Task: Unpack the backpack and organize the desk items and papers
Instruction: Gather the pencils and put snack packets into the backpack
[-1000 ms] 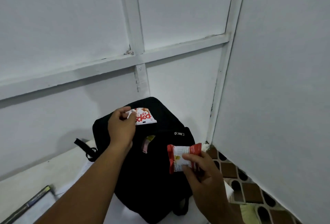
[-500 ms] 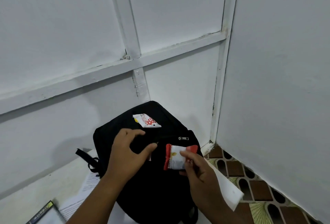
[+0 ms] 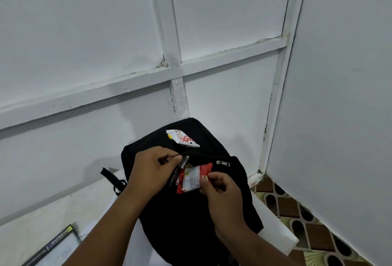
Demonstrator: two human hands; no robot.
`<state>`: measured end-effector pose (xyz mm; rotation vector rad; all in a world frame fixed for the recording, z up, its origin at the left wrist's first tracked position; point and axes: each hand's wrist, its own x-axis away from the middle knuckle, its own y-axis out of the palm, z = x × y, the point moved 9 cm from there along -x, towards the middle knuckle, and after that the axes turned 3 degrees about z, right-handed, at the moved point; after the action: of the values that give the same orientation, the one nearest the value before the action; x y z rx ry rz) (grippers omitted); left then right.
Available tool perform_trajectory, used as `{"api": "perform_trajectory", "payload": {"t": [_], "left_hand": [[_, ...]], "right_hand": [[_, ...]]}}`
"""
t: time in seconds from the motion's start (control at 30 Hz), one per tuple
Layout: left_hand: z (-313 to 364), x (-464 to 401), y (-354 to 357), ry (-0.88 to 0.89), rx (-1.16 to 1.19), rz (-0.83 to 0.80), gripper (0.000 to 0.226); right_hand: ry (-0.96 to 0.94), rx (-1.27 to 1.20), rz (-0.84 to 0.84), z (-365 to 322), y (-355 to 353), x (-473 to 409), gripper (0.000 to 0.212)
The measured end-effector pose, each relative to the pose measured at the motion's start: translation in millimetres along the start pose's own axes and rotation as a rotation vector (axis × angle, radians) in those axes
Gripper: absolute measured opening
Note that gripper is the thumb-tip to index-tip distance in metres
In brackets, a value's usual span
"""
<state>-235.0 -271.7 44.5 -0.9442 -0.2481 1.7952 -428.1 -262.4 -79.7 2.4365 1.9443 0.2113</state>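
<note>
Pinching red packet (image 3: 194, 178) upright in right hand (image 3: 222, 193), over backpack (image 3: 191, 223).

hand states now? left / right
Left hand: fingers curled, pinching the edge of the backpack pocket opening.
Right hand: closed, pinching the red and white snack packet.

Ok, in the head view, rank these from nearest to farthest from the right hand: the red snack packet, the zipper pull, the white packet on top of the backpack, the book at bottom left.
From the right hand:
1. Red snack packet: pinched in its fingers, just left.
2. Zipper pull: just above the hand, on the backpack.
3. White packet: farther up, on the backpack's top.
4. Book: far left, at the bottom edge of the view.
</note>
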Motion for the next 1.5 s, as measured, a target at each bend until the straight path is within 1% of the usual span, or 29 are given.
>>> {"api": "perform_trajectory", "payload": {"t": [0.07,0.2,0.3,0.37,0.43,0.5,0.6,0.67,0.77,0.83,0.9,0.97,1.0,1.03,1.1,1.17,1.27,1.37,1.43,1.5], "left_hand": [[2,-3,-2,-0.006,-0.001,0.016,0.013],[2,-5,-5,-0.015,0.022,0.028,0.012],[-3,-6,-6,-0.057,0.057,0.018,0.011],[-8,-6,-4,-0.104,0.084,0.002,0.011],[-14,-4,0,-0.148,0.123,-0.021,0.011],[-19,-1,4,-0.185,0.159,-0.037,0.011],[-28,3,8,-0.256,0.221,-0.041,0.011],[-34,5,11,-0.278,0.227,-0.041,0.01],[-39,10,14,-0.292,0.205,-0.046,0.011],[-42,13,15,-0.299,0.192,-0.042,0.012],[-44,15,16,-0.307,0.189,-0.044,0.012],[-45,15,17,-0.322,0.198,-0.049,0.011],[-45,15,17,-0.328,0.201,-0.052,0.01],[-45,15,17,-0.332,0.203,-0.057,0.01],[-46,16,18,-0.344,0.211,-0.067,0.01],[-46,16,18,-0.354,0.221,-0.075,0.009],[-48,16,19,-0.364,0.222,-0.092,0.01],[-49,17,22,-0.369,0.231,-0.135,0.011],[-48,17,22,-0.354,0.226,-0.137,0.011],[-46,17,22,-0.338,0.219,-0.121,0.011]], "right_hand": [[0.056,-0.072,0.026,3,13,-2,0.01],[0.227,-0.198,0.0,16,46,-9,0.008],[0.33,-0.308,-0.048,20,67,-14,0.018],[0.324,-0.324,-0.049,17,72,-15,0.021],[0.294,-0.295,-0.012,14,71,-16,0.019],[0.32,-0.315,0.003,13,71,-15,0.018],[0.338,-0.416,-0.06,13,78,-16,0.021],[0.319,-0.421,-0.11,11,76,-15,0.021],[0.208,-0.252,-0.194,3,63,-10,0.026],[0.029,-0.031,-0.19,-9,47,-11,0.03],[-0.21,0.144,-0.15,-34,35,-12,0.034],[-0.413,0.17,-0.119,-65,32,-13,0.034],[-0.463,0.164,-0.105,-80,31,-15,0.034],[-0.464,0.162,-0.095,-91,32,-22,0.033],[-0.382,0.194,-0.093,-103,35,-42,0.032],[-0.28,0.302,-0.127,-98,42,-68,0.027],[-0.129,0.451,-0.259,-72,60,-95,0.023],[-0.067,0.561,-0.388,-57,76,-97,0.027],[-0.017,0.547,-0.432,-57,83,-92,0.03],[0.116,0.423,-0.401,-54,83,-89,0.029]]}}
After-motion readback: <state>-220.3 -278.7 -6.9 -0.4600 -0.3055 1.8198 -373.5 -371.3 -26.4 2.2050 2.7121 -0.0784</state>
